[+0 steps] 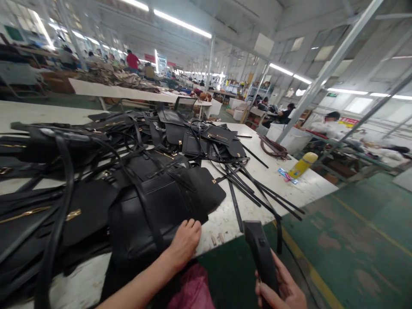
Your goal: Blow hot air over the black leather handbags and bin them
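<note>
Near the table's front edge, my left hand point(187, 238) has its fingers curled over the lower edge of a black leather bag point(157, 206). The bag lies on its side, with its flap point(206, 189) and a small gold clasp towards the right. My right hand point(283, 285) is wrapped around a black electric clipper point(261, 249), held upright off the table's edge, its wide metal-edged head pointing up and away from the bag. Part of the clipper's lower body is hidden by my fingers.
Many black bags point(80, 206) with gold zips and loose straps point(254, 189) cover the white table point(222, 231). A yellow bottle point(302, 165) and a coil of brown straps point(273, 148) stand to the right. Behind is another table point(119, 91) piled with brown pieces; people work farther back.
</note>
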`<state>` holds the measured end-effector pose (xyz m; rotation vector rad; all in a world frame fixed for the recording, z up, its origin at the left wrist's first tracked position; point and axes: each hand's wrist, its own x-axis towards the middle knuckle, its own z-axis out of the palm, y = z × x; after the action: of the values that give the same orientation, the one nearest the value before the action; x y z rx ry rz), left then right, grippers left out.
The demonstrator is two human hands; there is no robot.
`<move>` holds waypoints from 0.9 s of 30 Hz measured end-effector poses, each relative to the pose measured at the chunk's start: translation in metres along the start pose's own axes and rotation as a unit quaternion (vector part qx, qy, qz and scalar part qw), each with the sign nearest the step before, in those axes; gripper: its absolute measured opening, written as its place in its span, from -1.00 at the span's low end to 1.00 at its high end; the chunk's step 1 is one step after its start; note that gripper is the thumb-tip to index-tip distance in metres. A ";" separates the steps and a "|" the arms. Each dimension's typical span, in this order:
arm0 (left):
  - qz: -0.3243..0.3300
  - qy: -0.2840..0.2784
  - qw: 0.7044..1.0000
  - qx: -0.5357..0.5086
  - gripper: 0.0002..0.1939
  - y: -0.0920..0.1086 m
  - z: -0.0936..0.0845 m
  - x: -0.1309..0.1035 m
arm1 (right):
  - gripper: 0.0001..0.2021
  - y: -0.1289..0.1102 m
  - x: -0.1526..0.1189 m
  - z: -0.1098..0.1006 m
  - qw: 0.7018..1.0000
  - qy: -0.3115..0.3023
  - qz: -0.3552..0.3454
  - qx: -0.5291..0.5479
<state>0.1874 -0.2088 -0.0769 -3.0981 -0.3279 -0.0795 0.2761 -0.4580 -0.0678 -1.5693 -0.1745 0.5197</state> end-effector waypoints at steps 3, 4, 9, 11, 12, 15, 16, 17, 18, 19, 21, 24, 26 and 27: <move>-0.027 0.049 0.997 -0.045 -0.74 0.001 0.019 -0.016 | -0.13 -0.003 -0.001 -0.006 0.999 -0.034 -0.012 0.000; -0.042 0.075 0.995 -0.051 -0.72 -0.003 0.020 -0.020 | -0.16 -0.004 0.001 -0.007 0.999 -0.050 -0.011 -0.002; -0.090 0.147 0.985 -0.025 -0.60 -0.020 0.026 -0.035 | -0.28 -0.012 0.027 0.010 0.978 -0.206 0.027 -0.014; -0.096 0.144 0.985 -0.025 -0.58 -0.021 0.030 -0.035 | -0.31 -0.015 0.042 0.022 0.963 -0.266 0.039 -0.014; -0.102 0.142 0.984 -0.026 -0.57 -0.021 0.032 -0.034 | -0.33 -0.017 0.050 0.029 0.956 -0.289 0.045 -0.015; -0.117 0.135 0.983 -0.034 -0.54 -0.022 0.034 -0.032 | -0.36 -0.017 0.071 0.047 0.937 -0.342 0.062 -0.028; -0.118 0.134 0.983 -0.037 -0.54 -0.023 0.035 -0.031 | -0.37 -0.016 0.076 0.053 0.933 -0.354 0.064 -0.031; -0.119 0.133 0.983 -0.039 -0.54 -0.023 0.035 -0.031 | -0.38 -0.015 0.081 0.059 0.929 -0.363 0.065 -0.034; -0.120 0.131 0.983 -0.041 -0.55 -0.024 0.036 -0.031 | -0.38 -0.015 0.086 0.066 0.926 -0.370 0.063 -0.037; -0.121 0.130 0.983 -0.042 -0.55 -0.024 0.037 -0.032 | -0.37 -0.014 0.090 0.074 0.924 -0.375 0.058 -0.038; -0.122 0.130 0.983 -0.042 -0.55 -0.023 0.037 -0.032 | -0.34 -0.015 0.096 0.089 0.923 -0.381 0.048 -0.041; -0.135 0.125 0.982 -0.044 -0.56 -0.017 0.033 -0.028 | -0.32 -0.019 0.100 0.104 0.928 -0.369 0.027 -0.031; -0.148 0.113 0.982 -0.044 -0.56 -0.012 0.025 -0.020 | -0.31 -0.024 0.100 0.106 0.944 -0.329 -0.008 0.005; -0.152 0.108 0.981 -0.046 -0.56 -0.010 0.021 -0.014 | -0.30 -0.028 0.100 0.104 0.952 -0.303 -0.028 0.026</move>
<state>0.1727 -0.2015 -0.0984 -3.0591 -0.8044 -0.4450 0.3254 -0.3200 -0.0608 -1.3086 -0.6648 0.9449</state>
